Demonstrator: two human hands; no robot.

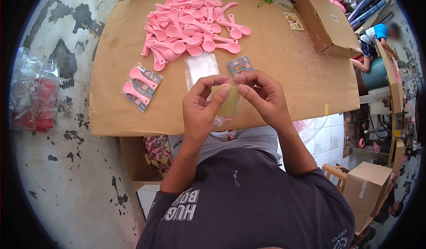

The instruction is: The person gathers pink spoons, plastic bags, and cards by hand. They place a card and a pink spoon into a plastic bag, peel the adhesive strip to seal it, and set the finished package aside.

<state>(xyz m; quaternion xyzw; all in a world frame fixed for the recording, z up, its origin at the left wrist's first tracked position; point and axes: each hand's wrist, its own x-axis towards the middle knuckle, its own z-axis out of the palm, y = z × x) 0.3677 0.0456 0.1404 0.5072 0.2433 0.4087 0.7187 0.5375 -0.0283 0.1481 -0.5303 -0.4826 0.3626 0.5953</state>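
My left hand [200,103] and my right hand [266,99] meet near the table's front edge. Between thumbs and fingers they pinch the upper edge of a small clear bag with a yellowish card [228,106] in it. A bit of pink shows at the top, partly hidden by my fingers. Just beyond lies a stack of clear plastic bags [201,67], with printed cards [240,65] to its right. A pile of pink scoop spoons [188,29] covers the back of the table. On the left, two pink spoons [141,85] rest on bagged printed cards.
The brown-covered table [288,84] has a cardboard box [326,24] at its back right. Below its left front, an open carton [157,153] holds packed pink items. Another box [366,187] stands at the right. A person [372,40] is at the far right.
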